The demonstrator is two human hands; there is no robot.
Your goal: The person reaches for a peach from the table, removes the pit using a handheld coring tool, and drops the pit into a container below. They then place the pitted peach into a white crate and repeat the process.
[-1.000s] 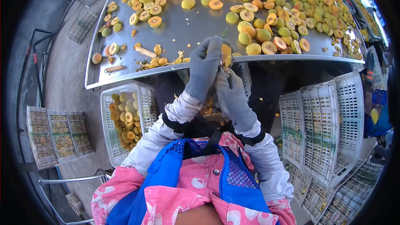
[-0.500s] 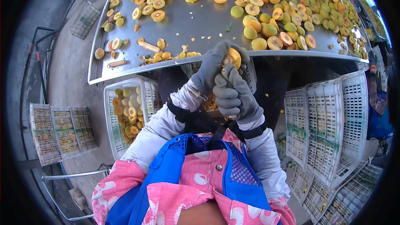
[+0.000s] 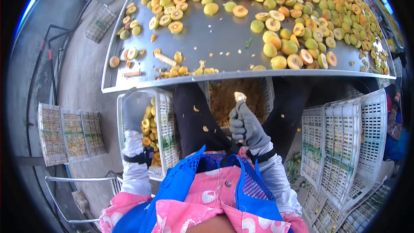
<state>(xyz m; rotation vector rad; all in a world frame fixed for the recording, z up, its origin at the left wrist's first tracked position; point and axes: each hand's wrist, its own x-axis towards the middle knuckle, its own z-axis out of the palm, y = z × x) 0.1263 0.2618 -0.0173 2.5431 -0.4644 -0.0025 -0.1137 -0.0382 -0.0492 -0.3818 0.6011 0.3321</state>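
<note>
My right hand (image 3: 249, 123), in a grey glove, is closed around a pitting knife. Its bright curved metal tip (image 3: 240, 97) sticks up above the thumb, over the waste crate between my knees. My left hand (image 3: 133, 111), also gloved, has its arm stretched down at the left white crate (image 3: 160, 125). Motion smears its fingers, and I cannot tell whether it holds anything. Yellow fruit halves (image 3: 149, 121), peach-like, lie heaped in that crate beside the left hand.
Ahead stands a metal table (image 3: 207, 39) heaped with halved fruit (image 3: 315, 21). Wooden-handled tools (image 3: 165, 58) and scraps lie near its front edge. The waste crate (image 3: 270, 92) sits below. Stacked white crates (image 3: 330, 146) are at right, more crates (image 3: 71, 133) at left.
My left hand has left the right hand and swung down left to the white crate. The fruit half they held together is out of the right hand, which has dropped lower with the pitting knife.
</note>
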